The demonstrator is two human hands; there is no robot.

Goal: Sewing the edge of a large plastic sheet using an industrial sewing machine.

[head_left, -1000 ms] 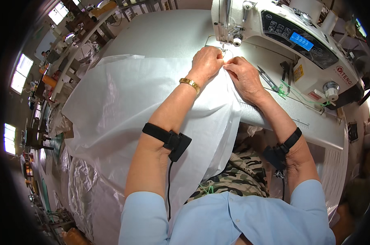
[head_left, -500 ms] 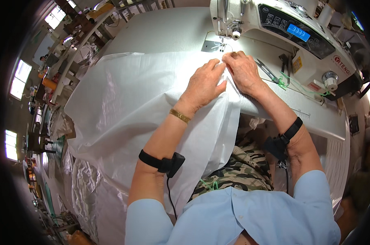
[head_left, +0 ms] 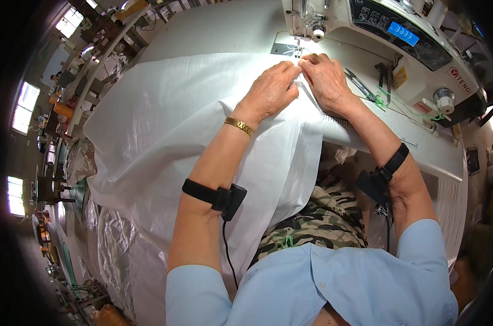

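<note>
White sheeting (head_left: 165,108) lies under your left hand (head_left: 270,90), thumb spread from fingers, while your right hand (head_left: 326,80) pinches its edge, probably to keep it aligned

Left fingers (head_left: 287,69): they lie on the white sheet (head_left: 165,119), near its upper edge; whether they pinch it, I cannot tell.
Right fingers (head_left: 310,62): they are bent at the sheet's upper right corner, just beside my left ones; the exact grip is hidden.
White sheet: it spreads wide to my left, with soft folds, and hangs down over my lap.
Sewing machine (head_left: 445,54): it is white, with a lit blue display (head_left: 403,33); its needle area is just beyond my fingers.
Surface (head_left: 219,32): it is pale grey; a slim metal tool (head_left: 358,82) and green thread (head_left: 379,101) lie on it, to the right.
My left wrist: it wears a gold-coloured band (head_left: 239,125).
</note>
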